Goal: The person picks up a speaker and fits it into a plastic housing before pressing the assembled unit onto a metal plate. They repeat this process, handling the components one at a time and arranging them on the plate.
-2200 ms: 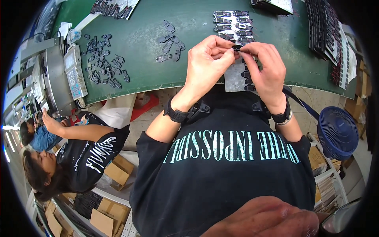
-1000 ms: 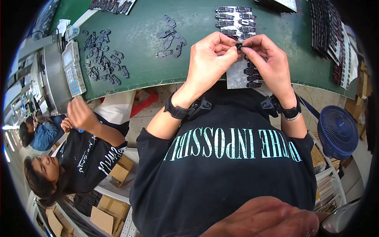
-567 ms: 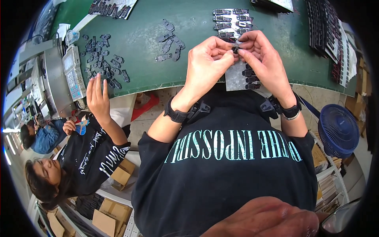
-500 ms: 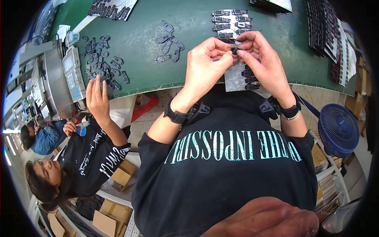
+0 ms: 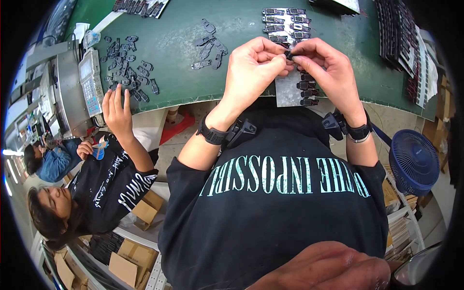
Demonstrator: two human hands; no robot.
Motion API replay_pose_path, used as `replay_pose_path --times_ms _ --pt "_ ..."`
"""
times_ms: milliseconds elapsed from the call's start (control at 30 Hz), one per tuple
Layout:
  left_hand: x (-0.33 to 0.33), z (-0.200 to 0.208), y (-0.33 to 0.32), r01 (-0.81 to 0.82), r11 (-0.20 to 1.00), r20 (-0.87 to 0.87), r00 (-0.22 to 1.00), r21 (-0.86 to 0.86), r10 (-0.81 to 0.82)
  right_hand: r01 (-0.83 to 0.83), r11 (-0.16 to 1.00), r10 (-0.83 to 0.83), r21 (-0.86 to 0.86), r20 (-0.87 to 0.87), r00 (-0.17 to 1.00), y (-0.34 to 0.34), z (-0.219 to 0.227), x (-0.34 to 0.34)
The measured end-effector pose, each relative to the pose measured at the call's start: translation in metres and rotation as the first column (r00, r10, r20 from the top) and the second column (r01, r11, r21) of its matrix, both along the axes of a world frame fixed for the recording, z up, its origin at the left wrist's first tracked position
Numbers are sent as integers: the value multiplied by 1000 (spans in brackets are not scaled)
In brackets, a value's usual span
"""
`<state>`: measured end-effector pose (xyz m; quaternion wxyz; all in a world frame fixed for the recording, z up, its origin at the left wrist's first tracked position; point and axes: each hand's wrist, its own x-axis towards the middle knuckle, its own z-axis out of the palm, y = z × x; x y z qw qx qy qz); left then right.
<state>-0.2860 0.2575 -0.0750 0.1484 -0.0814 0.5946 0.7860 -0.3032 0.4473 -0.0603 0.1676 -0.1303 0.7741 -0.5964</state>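
Note:
My left hand (image 5: 252,67) and my right hand (image 5: 329,68) meet over the table, fingertips pinched around a small black plastic part (image 5: 290,55). Most of that part is hidden by the fingers. Beneath my hands lies a grey-white sheet (image 5: 288,94) with similar black parts set along it in two columns. In the far left column one of these parts (image 5: 273,20) shows plainly, with a lighter rectangular face. Several more sit down the sheet's near right edge, by my right wrist. My hands cover the middle of the sheet.
Loose black parts (image 5: 206,50) lie left of my hands on the green table (image 5: 174,72). Further left, a co-worker's hand (image 5: 116,107) reaches to a bigger pile (image 5: 126,67) beside a keypad device (image 5: 90,82). Stacked loaded sheets (image 5: 398,43) stand right; a blue fan (image 5: 414,159) is near right.
The view has shifted slightly. My hands still pinch the small black part at nearly the same spot, with slight finger movement. The co-worker's hand stays by the pile.

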Motion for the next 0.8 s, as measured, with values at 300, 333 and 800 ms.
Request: replay_pose_path --times_ms 300,333,800 --pt "10 6 8 25 997 -57 998 -72 -29 102 992 -102 -72 4 995 2 0 13" --pt "14 7 10 10 998 -71 997 -57 -14 125 985 -124 -116 13 992 2 0 14" --pt "52 10 12 0 989 -72 997 146 11 -16 947 45 -322 83 996 14 14 49"
